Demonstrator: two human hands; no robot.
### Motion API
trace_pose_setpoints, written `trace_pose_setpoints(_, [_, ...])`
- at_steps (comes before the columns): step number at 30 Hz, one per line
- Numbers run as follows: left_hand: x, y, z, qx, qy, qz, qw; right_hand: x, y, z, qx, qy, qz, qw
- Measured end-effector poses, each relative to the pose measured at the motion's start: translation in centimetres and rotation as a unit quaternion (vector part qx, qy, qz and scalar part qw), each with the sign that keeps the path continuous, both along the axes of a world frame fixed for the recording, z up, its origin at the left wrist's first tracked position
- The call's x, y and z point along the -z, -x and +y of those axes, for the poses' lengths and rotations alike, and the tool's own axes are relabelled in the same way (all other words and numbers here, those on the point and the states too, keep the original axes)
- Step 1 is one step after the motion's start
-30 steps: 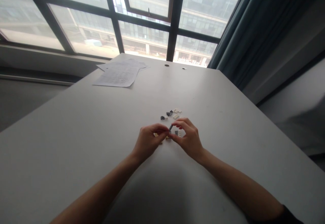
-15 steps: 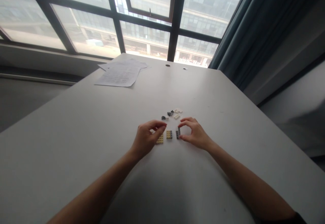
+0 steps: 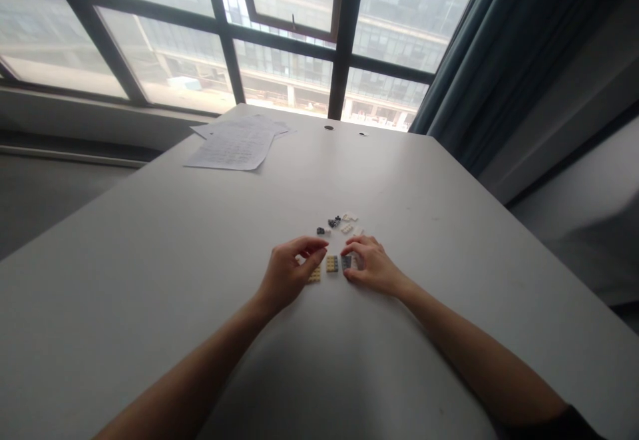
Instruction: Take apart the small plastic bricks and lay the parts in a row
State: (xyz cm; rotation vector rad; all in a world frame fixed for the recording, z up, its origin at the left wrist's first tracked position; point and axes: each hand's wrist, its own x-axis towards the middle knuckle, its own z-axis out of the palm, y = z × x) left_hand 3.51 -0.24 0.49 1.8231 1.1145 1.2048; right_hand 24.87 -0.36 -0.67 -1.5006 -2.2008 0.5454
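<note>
Grey brick (image 3: 346, 263) on table (image 3: 200, 240), in thumb-finger curve of R hand (image 3: 372, 265) — can't tell if clamped. L hand (image 3: 287, 268) apart, tips close, hold unclear, by yellow brick (image 3: 314, 275). Block (image 3: 332, 263) btwn hands — table spreads wide L & R, far edge (image 3: 399, 132) well off.

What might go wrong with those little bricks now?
The right grip is at the gray brick, close beside the yellow-gray block, so a slip might knock the two together. The left grip partly hides the yellow brick from this view, so it might get bumped.
</note>
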Motion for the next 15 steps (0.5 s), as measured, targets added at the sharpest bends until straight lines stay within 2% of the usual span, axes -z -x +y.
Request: trace_pose_setpoints(15, [-0.31, -0.02, 0.03, -0.004, -0.006, 0.007, 1.000, 0.27, 0.11, -0.13, 0.007, -0.024, -0.012, 1.000])
